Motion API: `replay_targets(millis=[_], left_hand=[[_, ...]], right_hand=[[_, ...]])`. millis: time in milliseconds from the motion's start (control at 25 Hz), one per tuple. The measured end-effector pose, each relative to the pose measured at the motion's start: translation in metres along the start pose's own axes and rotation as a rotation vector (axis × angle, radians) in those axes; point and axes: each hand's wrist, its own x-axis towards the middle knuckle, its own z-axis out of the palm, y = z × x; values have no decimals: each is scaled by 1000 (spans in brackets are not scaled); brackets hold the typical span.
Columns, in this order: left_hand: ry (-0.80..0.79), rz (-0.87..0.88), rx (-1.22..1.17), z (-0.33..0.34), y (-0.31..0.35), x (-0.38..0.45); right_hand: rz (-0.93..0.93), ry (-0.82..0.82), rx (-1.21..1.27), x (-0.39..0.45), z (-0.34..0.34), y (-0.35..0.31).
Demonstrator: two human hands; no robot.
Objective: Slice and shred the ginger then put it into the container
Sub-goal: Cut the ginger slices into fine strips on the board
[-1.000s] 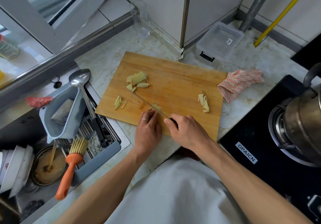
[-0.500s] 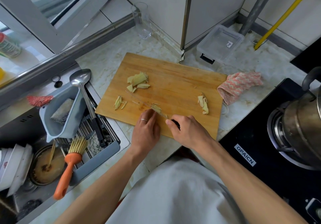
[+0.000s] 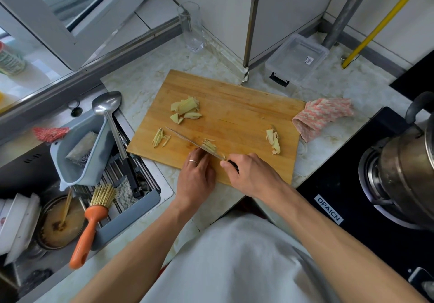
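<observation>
The ginger being shredded lay near the front edge of the cutting board, a small fan of strips under the knife blade. Compared with a second before, the fan had spread and more fine strips showed beside the blade, which suggested the shredding of this slice was nearly through. The blade had kept much the same slant across the board. The uncut slices toward the board's far left, the finished shreds at its left edge and the knobbly piece at its right lay as they had, so much cutting remained. The container stood beyond the board's far right corner on the bench, lid on, holding no ginger that could be seen.

The left hand rested at the ginger, fingers bent down; its fingertips were hidden, so how they pressed could not be told. The right hand had its grip curled round the knife handle, mostly covered
</observation>
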Motion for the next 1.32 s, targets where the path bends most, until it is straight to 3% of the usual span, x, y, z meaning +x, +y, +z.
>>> replay_targets(millis=[320, 680, 1320], left_hand=[[-4, -65, 6, -2, 2, 0], [-44, -11, 131, -8, 2, 5], [15, -27, 127, 1, 2, -1]], right_hand=[[30, 47, 140, -5, -2, 10], [58, 72, 191, -1, -5, 13], [55, 9, 101, -7, 2, 8]])
